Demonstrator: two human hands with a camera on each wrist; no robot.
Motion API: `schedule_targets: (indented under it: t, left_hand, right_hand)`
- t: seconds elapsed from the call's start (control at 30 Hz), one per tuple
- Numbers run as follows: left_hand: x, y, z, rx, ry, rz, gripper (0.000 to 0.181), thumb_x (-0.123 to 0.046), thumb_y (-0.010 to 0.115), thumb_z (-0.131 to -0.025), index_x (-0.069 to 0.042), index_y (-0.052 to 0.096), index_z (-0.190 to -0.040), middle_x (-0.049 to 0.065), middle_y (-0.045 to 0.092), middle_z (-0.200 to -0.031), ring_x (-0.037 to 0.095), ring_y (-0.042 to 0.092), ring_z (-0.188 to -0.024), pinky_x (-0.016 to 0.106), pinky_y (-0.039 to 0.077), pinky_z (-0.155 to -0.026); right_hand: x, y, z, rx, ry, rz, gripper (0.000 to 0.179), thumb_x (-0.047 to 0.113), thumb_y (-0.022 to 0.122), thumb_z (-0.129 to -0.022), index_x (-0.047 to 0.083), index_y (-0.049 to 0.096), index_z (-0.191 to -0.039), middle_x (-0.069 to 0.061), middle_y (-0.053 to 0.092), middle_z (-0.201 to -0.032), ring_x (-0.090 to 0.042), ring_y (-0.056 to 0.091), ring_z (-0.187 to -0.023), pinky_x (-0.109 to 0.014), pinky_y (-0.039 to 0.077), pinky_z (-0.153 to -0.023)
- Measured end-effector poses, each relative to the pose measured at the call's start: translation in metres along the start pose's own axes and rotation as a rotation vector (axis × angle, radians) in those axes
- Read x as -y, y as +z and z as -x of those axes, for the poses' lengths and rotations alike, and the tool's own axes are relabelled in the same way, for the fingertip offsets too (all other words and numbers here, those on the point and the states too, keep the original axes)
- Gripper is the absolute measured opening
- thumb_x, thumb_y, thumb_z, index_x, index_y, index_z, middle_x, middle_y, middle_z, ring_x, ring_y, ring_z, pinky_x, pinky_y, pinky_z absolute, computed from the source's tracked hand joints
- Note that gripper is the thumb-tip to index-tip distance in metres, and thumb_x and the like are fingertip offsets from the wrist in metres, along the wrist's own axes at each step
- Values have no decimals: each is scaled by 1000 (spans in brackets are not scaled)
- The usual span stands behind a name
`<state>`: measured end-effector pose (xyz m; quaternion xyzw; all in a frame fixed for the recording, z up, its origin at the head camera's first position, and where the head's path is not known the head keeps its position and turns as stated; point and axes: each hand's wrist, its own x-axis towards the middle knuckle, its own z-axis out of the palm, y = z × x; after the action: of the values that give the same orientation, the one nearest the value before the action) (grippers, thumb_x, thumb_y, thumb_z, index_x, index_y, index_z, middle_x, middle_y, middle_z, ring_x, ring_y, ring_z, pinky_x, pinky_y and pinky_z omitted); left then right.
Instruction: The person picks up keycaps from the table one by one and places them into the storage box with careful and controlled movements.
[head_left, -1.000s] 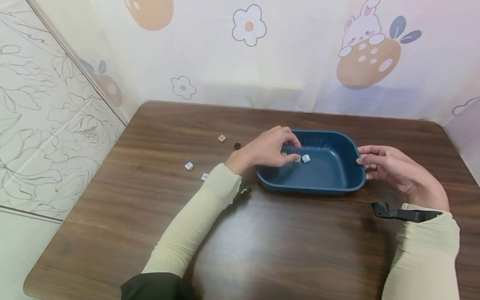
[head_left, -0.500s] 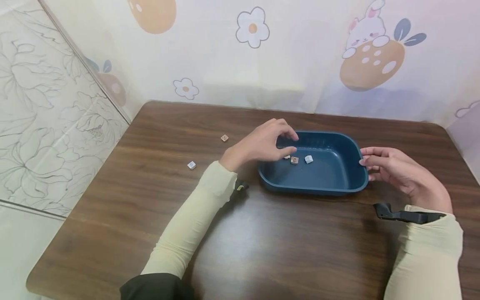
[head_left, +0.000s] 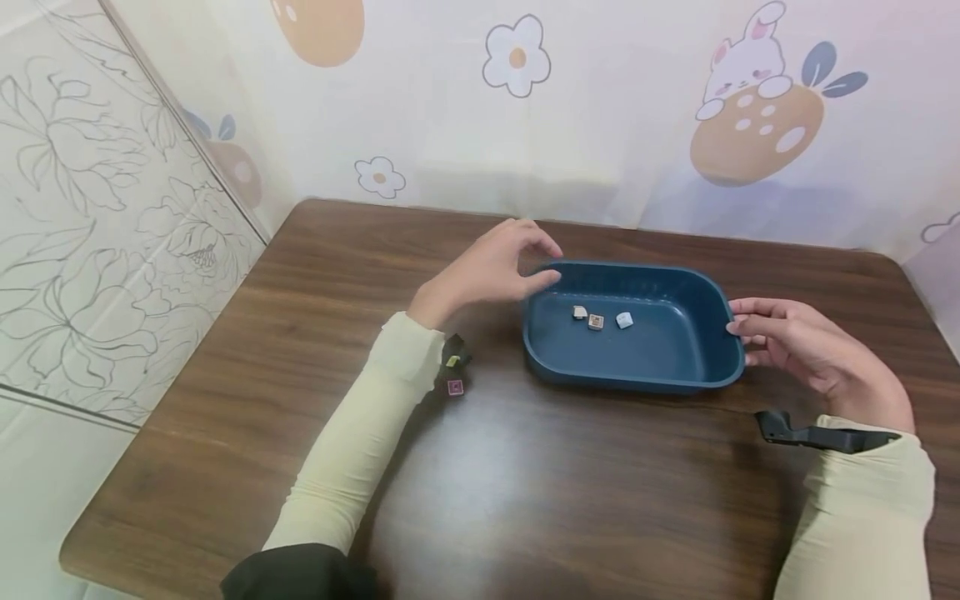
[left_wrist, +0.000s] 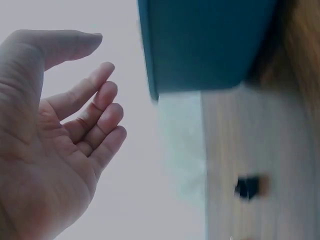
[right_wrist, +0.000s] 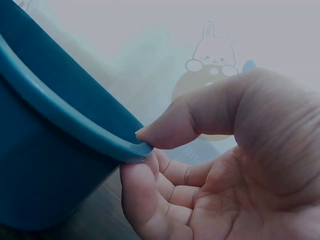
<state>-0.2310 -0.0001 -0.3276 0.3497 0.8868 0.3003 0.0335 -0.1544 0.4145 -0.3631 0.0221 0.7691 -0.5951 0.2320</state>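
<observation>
A dark blue plastic basin (head_left: 637, 379) stands on the wooden table. On its floor lie a white block (head_left: 624, 320), a tan block (head_left: 596, 322) and a cream block (head_left: 580, 312), all small and squarish. My left hand (head_left: 487, 267) hovers at the basin's left rim, thumb and fingers apart with nothing between them. In the left wrist view its palm is bare, with fingers gently bent. My right hand (head_left: 817, 342) pinches the basin's right rim between thumb and forefinger, plainly seen in the right wrist view, where the rim (right_wrist: 75, 125) runs into its grip.
A small purple block (head_left: 455, 387) lies on the table (head_left: 570, 500) beside the left sleeve. The left wrist view has a dark block (left_wrist: 248, 187) on the tabletop. Behind the table rises a patterned wall (head_left: 442, 100). Black camera mounts sit at both wrists.
My left hand has drawn back leftward from over the basin's floor, and its fingers have spread. Blocks its fingers covered now show in the basin. The right hand keeps its pinch.
</observation>
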Motion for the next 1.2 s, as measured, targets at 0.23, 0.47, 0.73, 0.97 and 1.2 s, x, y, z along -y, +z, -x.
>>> schedule_targets:
  t: [0.23,0.47,0.73,0.97,1.2]
  left_hand:
    - [20,-12,11,-39,-64,-5,32,-35,72,-100,-16,73,-126,4,68,-129,20,57,-124,39,45,-113]
    - [34,-13,19,-11,-113,-27,35,-33,70,-100,-13,72,-128,4,67,-130,21,57,-128,39,43,-117]
    - [48,-14,28,-18,-145,-18,37,-32,70,-99,-9,72,-129,8,67,-131,25,58,-129,42,42,-117]
    - [65,-12,36,9,-181,-50,42,-32,72,-99,-6,71,-131,11,66,-133,29,56,-127,43,43,-116]
    - [83,-5,43,29,-208,-49,44,-34,71,-98,-7,70,-133,11,66,-136,28,57,-130,45,44,-117]
  right_hand:
    - [-2,-5,3,0,14,0,31,5,50,-109,29,70,-110,6,74,-95,-13,75,-79,-29,63,-73]
    - [-5,-7,6,-7,16,-18,31,5,49,-110,28,70,-111,5,75,-96,-14,75,-78,-29,63,-73]
    - [-7,-9,11,-3,-12,-24,32,2,48,-109,24,71,-114,3,75,-96,-15,75,-79,-29,63,-72]
    - [-13,-13,13,8,-17,-42,34,0,47,-109,23,71,-114,2,75,-95,-15,75,-78,-30,63,-72]
    - [-16,-17,19,17,-24,-31,34,-1,46,-109,23,70,-115,1,75,-96,-16,74,-80,-30,63,-72]
